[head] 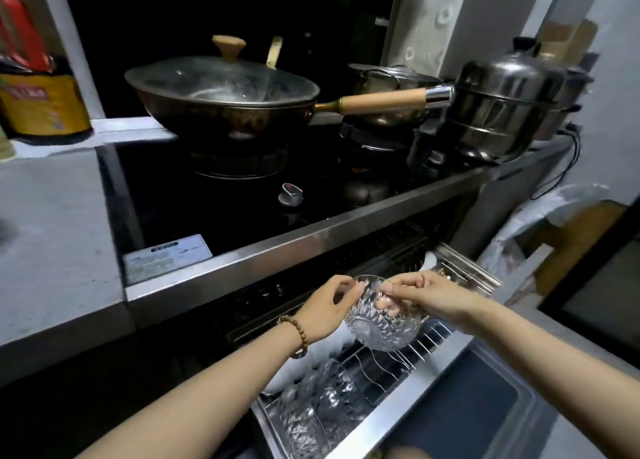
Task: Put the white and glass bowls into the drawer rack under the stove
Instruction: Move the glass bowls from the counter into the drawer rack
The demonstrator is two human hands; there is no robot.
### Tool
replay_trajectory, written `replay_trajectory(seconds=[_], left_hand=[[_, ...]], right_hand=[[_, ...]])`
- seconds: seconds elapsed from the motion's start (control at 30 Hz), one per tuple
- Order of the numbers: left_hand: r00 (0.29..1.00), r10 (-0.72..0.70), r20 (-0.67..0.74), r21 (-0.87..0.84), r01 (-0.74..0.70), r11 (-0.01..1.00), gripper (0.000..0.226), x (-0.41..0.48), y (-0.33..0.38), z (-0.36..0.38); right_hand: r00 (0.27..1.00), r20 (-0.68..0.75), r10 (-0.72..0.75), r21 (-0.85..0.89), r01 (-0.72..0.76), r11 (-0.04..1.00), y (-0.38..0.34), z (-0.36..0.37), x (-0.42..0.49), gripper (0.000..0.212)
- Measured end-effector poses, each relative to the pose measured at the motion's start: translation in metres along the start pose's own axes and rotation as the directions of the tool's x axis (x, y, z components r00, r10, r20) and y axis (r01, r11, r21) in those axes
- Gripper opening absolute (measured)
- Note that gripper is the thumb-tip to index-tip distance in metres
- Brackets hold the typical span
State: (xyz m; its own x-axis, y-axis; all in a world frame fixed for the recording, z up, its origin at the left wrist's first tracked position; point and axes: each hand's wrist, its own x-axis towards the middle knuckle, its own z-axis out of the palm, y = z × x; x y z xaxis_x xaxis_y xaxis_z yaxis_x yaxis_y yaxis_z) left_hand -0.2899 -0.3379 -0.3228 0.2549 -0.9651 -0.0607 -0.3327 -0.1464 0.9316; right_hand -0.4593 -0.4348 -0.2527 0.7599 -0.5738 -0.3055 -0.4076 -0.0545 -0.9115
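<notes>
A cut-glass bowl (pixel 379 323) hangs tilted above the pulled-out drawer rack (pixel 420 346) under the stove. My right hand (pixel 440 299) grips its far rim, fingers curled inside. My left hand (pixel 329 308), with a bead bracelet on the wrist, touches the near rim with its fingertips. In the rack below stand several glass bowls (pixel 311 406) on edge, and behind them a row of white bowls (pixel 301 361), partly hidden by my left forearm. Another white piece (pixel 429 261) shows at the rack's far end.
A lidded wok (pixel 221 98) with a wooden handle sits on the black stove, steel pots (pixel 502 108) to its right. A stove knob (pixel 291 195) is at the front. The drawer's steel front panel (pixel 467 396) juts toward me. Bottles (pixel 38 88) stand on the left ledge.
</notes>
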Motion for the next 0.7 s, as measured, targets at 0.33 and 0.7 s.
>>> replay_trajectory(seconds=[0.33, 0.7], left_hand=[[0.991, -0.117, 0.059, 0.488, 0.073, 0.870, 0.081, -0.007, -0.105, 0.029], [0.991, -0.130, 0.016, 0.740, 0.076, 0.668, 0.110, -0.020, -0.163, 0.060]], right_hand=[[0.931, -0.129, 0.341, 0.138, -0.324, 0.936, 0.073, 0.012, 0.064, 0.029], [0.825, -0.102, 0.555, 0.107, -0.546, 0.831, 0.116, 0.024, 0.097, 0.033]])
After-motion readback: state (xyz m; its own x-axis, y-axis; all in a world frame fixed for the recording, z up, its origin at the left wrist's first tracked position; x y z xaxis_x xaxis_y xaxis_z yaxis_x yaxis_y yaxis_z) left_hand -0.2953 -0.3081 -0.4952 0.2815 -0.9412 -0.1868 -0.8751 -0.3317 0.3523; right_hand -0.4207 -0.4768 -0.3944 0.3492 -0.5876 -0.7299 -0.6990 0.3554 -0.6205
